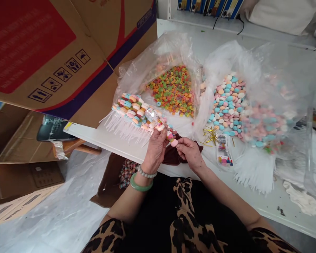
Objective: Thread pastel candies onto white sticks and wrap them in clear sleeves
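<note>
My left hand (157,147) is closed around a string of candies (171,135) with pink, white and coloured pieces and some clear wrap. At the string's near end my right hand (189,151) pinches a pink candy (174,143) between thumb and fingers. Just left of the hands lies a pile of candy strings (131,109) in pastel colours, with thin white sticks (126,128) poking out towards the table's edge. Brown cloth (170,156) shows partly behind my hands. Gold twist ties (211,136) and a small printed clear packet (224,151) lie to the right.
Behind the hands are an open bag of ring candies (173,91) and bags of pastel candies (229,102). White sticks (255,172) lie at the right. A large carton (94,73) stands at the left; below the table's edge a box (107,179) holds wrapped items.
</note>
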### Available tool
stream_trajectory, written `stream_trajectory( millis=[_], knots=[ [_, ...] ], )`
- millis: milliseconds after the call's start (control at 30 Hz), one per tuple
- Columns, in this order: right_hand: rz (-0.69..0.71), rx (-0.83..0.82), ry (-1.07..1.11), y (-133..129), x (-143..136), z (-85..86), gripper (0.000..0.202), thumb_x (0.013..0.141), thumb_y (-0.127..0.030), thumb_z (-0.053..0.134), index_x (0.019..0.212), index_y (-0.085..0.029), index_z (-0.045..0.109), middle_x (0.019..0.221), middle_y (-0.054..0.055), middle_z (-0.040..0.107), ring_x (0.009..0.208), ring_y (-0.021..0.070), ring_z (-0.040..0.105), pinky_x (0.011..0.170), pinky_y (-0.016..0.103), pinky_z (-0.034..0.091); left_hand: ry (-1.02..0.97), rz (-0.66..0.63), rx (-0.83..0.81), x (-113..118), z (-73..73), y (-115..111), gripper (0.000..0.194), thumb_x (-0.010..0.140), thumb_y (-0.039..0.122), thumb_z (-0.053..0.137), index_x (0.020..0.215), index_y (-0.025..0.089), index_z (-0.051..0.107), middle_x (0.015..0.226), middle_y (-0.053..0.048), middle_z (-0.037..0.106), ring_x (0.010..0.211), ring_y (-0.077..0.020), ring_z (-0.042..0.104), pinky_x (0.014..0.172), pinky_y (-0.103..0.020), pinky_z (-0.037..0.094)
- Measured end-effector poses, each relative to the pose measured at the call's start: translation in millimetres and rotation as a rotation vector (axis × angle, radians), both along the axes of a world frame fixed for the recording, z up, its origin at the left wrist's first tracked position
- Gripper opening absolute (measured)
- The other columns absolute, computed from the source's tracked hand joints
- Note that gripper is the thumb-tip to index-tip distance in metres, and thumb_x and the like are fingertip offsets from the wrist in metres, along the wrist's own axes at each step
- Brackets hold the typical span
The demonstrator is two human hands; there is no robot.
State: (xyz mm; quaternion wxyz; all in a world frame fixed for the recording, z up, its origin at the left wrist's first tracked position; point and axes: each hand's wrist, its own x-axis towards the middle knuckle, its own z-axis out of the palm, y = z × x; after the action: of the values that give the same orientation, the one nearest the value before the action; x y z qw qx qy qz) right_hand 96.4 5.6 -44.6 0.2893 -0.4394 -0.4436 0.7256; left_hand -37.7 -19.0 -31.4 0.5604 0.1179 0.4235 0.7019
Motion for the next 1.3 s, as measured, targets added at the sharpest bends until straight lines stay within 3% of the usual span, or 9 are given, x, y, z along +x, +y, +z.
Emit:
stream_trajectory(
  millis=[167,300,367,467,600,767,967,1067,1300],
  knots=[
    [-0.145,0.02,0.079,-3,-4,0.2,0.023,0.07,-0.035,0.07,0.066,-0.019,0.053,0.047,-0.008,0.044,0.042,0.0049,0.031,0.039,0.018,0.016,0.019,-0.003,0.0,15,1.5,-4,0.035,0.074,0.04,0.078,0.097,0.017,0.065,0.094,-0.005,0.07,0.087,-0.0176,0.069,0.082,-0.031,0.053],
    [-0.142,-0.086,0.181,-2,2,5.7,0.022,0.068,-0.034,0.071,0.068,-0.019,0.055,0.044,-0.009,0.042,0.038,0.0038,0.026,0.037,0.017,0.013,0.03,-0.044,-0.027,17,-1.2,-9,0.039,0.078,0.051,0.071,0.096,0.017,0.066,0.093,-0.006,0.071,0.085,-0.0176,0.069,0.083,-0.034,0.054],
    [-0.113,-0.176,0.227,1,6,8.4,0.023,0.066,-0.033,0.073,0.07,-0.019,0.055,0.043,-0.01,0.041,0.036,0.0031,0.024,0.036,0.016,0.012,0.098,-0.014,-0.067,17,-2.1,-11,0.037,0.074,0.046,0.075,0.095,0.017,0.067,0.086,-0.004,0.071,0.08,-0.016,0.068,0.081,-0.034,0.054],
    [-0.073,-0.274,0.284,5,11,10.2,0.026,0.064,-0.031,0.075,0.073,-0.019,0.054,0.045,-0.01,0.041,0.035,0.0021,0.023,0.034,0.015,0.012,0.27,0.034,-0.109,19,-4.4,-13,0.03,0.066,0.033,0.081,0.089,0.017,0.071,0.082,-0.003,0.072,0.075,-0.0145,0.066,0.08,-0.033,0.054],
    [-0.035,-0.302,0.301,3,12,9.8,0.026,0.065,-0.03,0.075,0.075,-0.018,0.054,0.044,-0.011,0.04,0.034,0.0013,0.023,0.033,0.014,0.012,0.534,0.09,-0.15,20,-12.8,-15,0.02,0.072,0.031,0.075,0.088,0.019,0.073,0.086,-0.003,0.073,0.077,-0.0154,0.066,0.078,-0.031,0.052],
    [-0.016,-0.309,0.286,1,12,9.0,0.025,0.065,-0.03,0.076,0.073,-0.017,0.056,0.043,-0.01,0.041,0.033,0.0007,0.022,0.033,0.014,0.012,1.131,0.14,-0.092,12,-19.4,-18,0.018,0.085,0.034,0.064,0.094,0.021,0.074,0.09,-0.005,0.075,0.085,-0.0186,0.066,0.082,-0.033,0.049],
    [-0.019,-0.354,0.268,2,11,4.1,0.025,0.065,-0.028,0.076,0.07,-0.017,0.054,0.043,-0.009,0.041,0.033,0.0007,0.024,0.033,0.014,0.013,1.777,0.158,0.011,3,-12.7,-20,0.021,0.092,0.022,0.053,0.08,0.018,0.07,0.068,-0.005,0.069,0.066,-0.0169,0.062,0.078,-0.034,0.043],
    [-0.033,-0.35,0.254,1,11,3.3,0.026,0.064,-0.028,0.076,0.068,-0.018,0.053,0.044,-0.01,0.04,0.034,0.0009,0.024,0.033,0.013,0.013,1.892,0.164,0.024,1,-13.8,-19,0.023,0.09,0.016,0.05,0.073,0.019,0.065,0.06,-0.002,0.063,0.06,-0.0161,0.058,0.076,-0.034,0.04],
    [-0.116,-0.238,0.192,0,4,3.8,0.024,0.062,-0.031,0.075,0.07,-0.018,0.055,0.043,-0.01,0.038,0.036,0.0025,0.023,0.035,0.016,0.012,1.867,0.246,0.079,10,-22.9,-21,0.022,0.082,0.011,0.05,0.063,0.021,0.053,0.054,0.001,0.051,0.056,-0.0161,0.048,0.072,-0.033,0.038]
  ],
)
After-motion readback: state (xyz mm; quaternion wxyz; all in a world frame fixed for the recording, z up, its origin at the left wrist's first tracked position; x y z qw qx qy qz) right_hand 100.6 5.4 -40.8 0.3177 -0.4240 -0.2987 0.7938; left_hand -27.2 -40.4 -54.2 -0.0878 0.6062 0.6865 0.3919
